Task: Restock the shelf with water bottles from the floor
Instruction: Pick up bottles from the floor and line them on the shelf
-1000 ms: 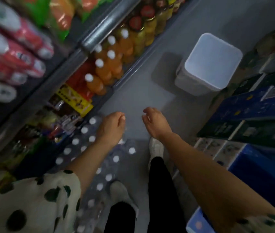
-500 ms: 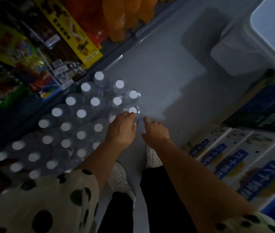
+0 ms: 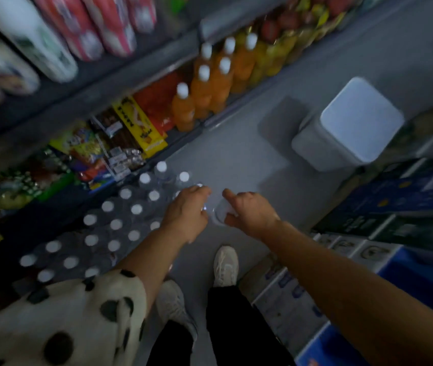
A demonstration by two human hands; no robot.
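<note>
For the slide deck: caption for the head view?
Both hands, left hand and right hand, reach clear white-capped water bottles on grey floor.

Dim, bluish light is filling the aisle. The white bin (image 3: pixel 353 125) at far right is casting a soft shadow leftward. Motion blur is smearing the far-left packages (image 3: pixel 51 30), and wide-angle distortion is bending the edges.

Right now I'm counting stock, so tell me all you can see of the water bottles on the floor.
The water bottles are clear plastic with white caps, standing upright in tight rows beside the shelf. The left hand lies over the nearest ones; the right hand curls round one blurred bottle.
</note>
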